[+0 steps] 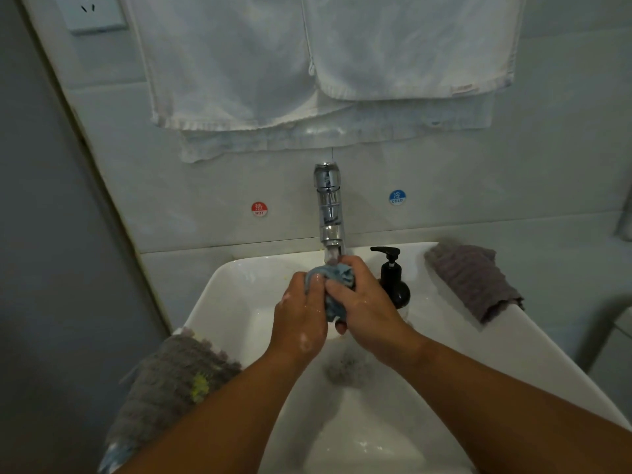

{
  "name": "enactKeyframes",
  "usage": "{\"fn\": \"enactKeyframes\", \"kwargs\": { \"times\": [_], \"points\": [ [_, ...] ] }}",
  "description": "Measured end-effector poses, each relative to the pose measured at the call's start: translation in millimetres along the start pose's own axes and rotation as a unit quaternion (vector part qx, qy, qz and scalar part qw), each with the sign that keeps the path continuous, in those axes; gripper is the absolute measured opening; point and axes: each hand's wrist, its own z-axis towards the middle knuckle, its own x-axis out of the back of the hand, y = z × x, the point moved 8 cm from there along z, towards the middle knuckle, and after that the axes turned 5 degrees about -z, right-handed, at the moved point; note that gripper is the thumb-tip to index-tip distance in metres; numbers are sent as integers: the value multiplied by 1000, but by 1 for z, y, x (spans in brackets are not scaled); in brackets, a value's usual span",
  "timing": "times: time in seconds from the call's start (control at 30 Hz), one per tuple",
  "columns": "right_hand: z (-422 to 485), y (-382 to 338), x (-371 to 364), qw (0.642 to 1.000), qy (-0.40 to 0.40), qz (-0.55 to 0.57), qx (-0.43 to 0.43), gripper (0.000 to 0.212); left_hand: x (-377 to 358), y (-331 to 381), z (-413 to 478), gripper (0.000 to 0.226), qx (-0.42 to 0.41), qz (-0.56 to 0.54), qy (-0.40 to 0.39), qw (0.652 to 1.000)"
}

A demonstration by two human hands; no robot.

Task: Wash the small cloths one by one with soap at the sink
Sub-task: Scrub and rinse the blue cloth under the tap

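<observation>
A small blue cloth (333,285) is bunched up just under the chrome tap (329,206), over the white sink (225,302). My left hand (301,319) grips its left side, with soap foam on the knuckles. My right hand (362,302) grips its right side, fingers curled round the wad. A black soap pump bottle (393,278) stands on the sink's back rim, right beside my right hand. A grey cloth (475,278) lies on the right rim. Another grey cloth (171,381) with a yellow spot hangs over the left rim. A grey wad (349,369) lies in the basin near the drain.
White towels (307,63) hang on the tiled wall above the tap. A red hot sticker (259,209) and a blue cold sticker (397,197) flank the tap. A power socket (92,12) sits at the top left. A grey wall borders the sink on the left.
</observation>
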Motion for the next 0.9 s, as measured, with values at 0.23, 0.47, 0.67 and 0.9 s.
{"fn": "enactKeyframes", "kwargs": {
  "times": [0.23,0.47,0.67,0.9],
  "points": [
    [-2,1,6,1000,23,-1,-8,20,-8,7,-3,30,-3,-59,-16,998],
    [3,11,7,995,73,-60,-17,25,-7,8,-5,27,-1,8,11,1000],
    [6,4,12,982,89,-165,-21,41,-14,24,-4,30,-75,264,-11,961],
    [1,3,15,983,84,-153,-52,47,-17,25,-2,32,-89,359,-33,929]
  ]
}}
